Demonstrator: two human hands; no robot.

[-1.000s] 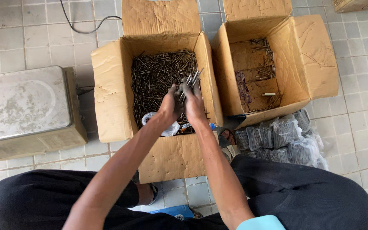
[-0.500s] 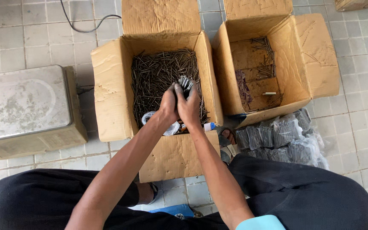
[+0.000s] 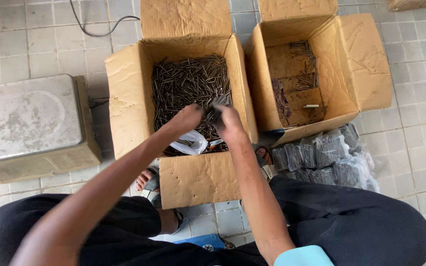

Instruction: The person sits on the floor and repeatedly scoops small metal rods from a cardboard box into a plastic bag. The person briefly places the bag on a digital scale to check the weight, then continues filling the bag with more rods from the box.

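Both hands share one grip: left hand (image 3: 186, 119) and right hand (image 3: 230, 120) are closed together on a small bundle of nails (image 3: 214, 109), held just above the nail heap (image 3: 188, 83) in the near cardboard box (image 3: 124, 88). Fingers are mostly hidden from this view, so how tightly each hand pinches is hard to say. A clear plastic bag (image 3: 189, 143) lies in the box just at 6 o'clock of the hands, touching the heap.

At 3 o'clock stands a second cardboard box (image 3: 366, 59), with only scattered nails on its bottom. Filled bags of nails (image 3: 321, 157) are piled on the tiled floor at 4 o'clock. A grey metal scale (image 3: 25, 123) sits at 9 o'clock, well apart.

Step in hand, by judgement: gathering and squaring a handful of nails. Next move likely calls for keeping the bundle aligned and tight while one hand frees itself to open the bag.
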